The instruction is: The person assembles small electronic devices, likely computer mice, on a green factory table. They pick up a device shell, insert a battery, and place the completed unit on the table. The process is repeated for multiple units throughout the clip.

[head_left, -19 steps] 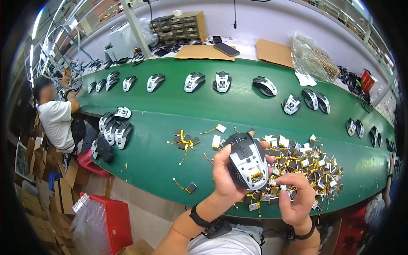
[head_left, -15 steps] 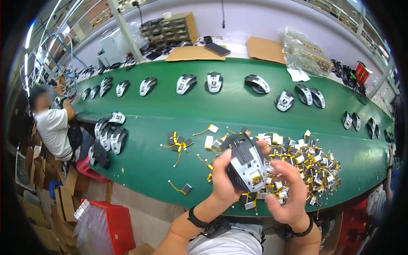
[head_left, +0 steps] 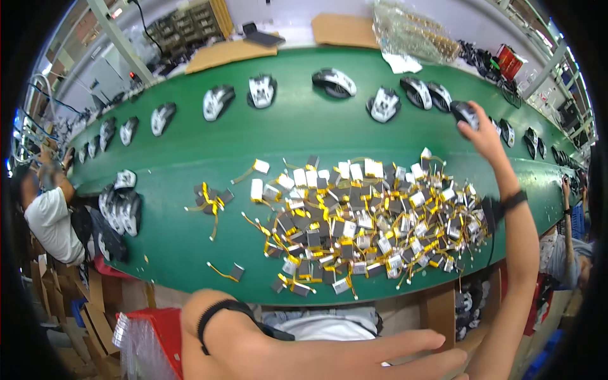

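My right hand (head_left: 484, 134) reaches out to the far right part of the green belt. Its fingers and thumb grip a black and grey computer mouse (head_left: 465, 114) beside a pair of similar mice (head_left: 425, 94). Low in the picture, close to my body, my left hand (head_left: 361, 358) has its fingers stretched out, with no mouse in it. A wide pile of small flat battery packs with yellow tape and thin wires (head_left: 345, 228) covers the near green tabletop. Left of it lie a small battery cluster (head_left: 209, 199) and one separate battery (head_left: 236, 272).
Several mice (head_left: 218, 102) stand spaced along the belt. More mice (head_left: 120, 206) are grouped at the left. Cardboard sheets (head_left: 231, 52) and bagged parts (head_left: 415, 31) lie along the back. A red crate (head_left: 161, 332) stands lower left. People work at the left (head_left: 50, 215) and right (head_left: 567, 253).
The mouse held in my left hand above the batteries is gone from there. My right hand now grips a mouse at the far right; my left hand has dropped toward my body. The view has shifted.
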Available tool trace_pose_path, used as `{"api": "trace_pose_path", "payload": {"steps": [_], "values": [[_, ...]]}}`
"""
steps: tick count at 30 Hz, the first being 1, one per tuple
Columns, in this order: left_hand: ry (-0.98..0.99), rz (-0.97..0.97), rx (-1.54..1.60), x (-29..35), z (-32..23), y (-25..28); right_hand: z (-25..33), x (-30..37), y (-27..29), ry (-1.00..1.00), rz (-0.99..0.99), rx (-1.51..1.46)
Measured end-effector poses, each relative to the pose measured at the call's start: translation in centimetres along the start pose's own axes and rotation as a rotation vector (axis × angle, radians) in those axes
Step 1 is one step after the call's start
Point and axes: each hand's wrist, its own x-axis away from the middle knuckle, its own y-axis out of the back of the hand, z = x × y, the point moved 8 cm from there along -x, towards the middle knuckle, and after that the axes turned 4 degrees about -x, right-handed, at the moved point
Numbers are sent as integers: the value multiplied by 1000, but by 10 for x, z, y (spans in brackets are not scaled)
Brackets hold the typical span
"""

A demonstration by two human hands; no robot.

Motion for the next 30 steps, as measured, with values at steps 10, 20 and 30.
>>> {"api": "trace_pose_path", "payload": {"steps": [10, 20, 30], "values": [[404, 641, -4, -30, 98, -8, -80, -91, -33, -40, -128, 539], [867, 480, -777, 33, 423, -17, 10, -148, -144, -195, 67, 319], [1025, 715, -841, 63, 479, -58, 2, -148, -131, -144, 109, 253]]}}
